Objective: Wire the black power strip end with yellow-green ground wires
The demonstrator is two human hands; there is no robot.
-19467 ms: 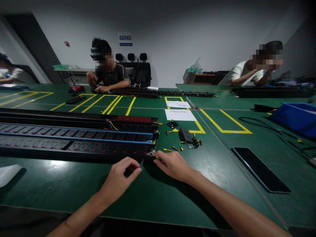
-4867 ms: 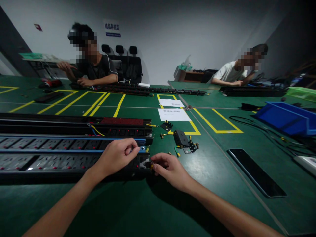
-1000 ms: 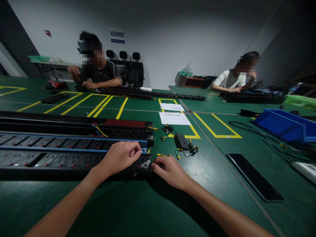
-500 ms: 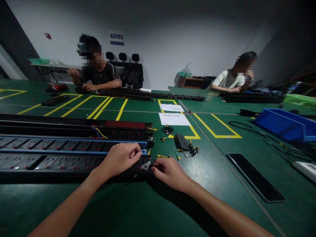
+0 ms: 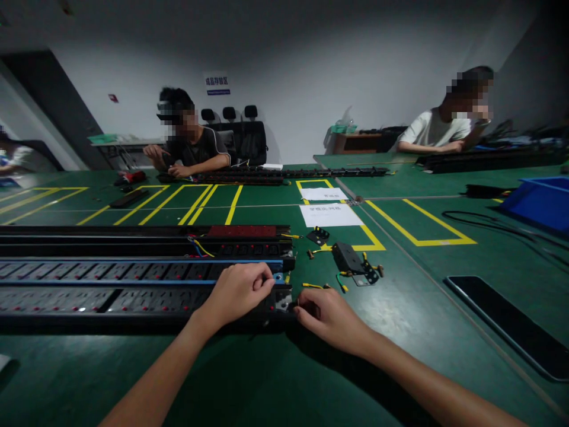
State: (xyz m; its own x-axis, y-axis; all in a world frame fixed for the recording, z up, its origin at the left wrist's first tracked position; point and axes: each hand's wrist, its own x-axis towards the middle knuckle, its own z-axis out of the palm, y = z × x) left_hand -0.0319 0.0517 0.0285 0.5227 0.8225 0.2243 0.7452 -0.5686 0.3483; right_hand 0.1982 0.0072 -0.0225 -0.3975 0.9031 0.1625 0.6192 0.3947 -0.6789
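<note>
My left hand (image 5: 240,289) rests with curled fingers on the right end of the nearest power strip (image 5: 146,300), a long black bar with several sockets and red dots. Whatever its fingers hold, if anything, is hidden. My right hand (image 5: 333,314) is closed in a pinch at the strip's metal end plate (image 5: 283,303). Something small and dark is at its fingertips, too hidden to name. Behind lies a blue-edged power strip (image 5: 151,272). A short yellow wire (image 5: 312,286) lies just beyond my right hand.
A black bracket box (image 5: 349,259) with wires lies right of the strips, before white paper sheets (image 5: 331,215). At the right are a phone (image 5: 502,323), black cables (image 5: 502,224) and a blue bin (image 5: 540,198). Two co-workers sit across the green table; another person is partly visible at far left.
The view has turned a little left, so the scene sits further right. Both hands keep nearly the same pose and place at the strip's end.
</note>
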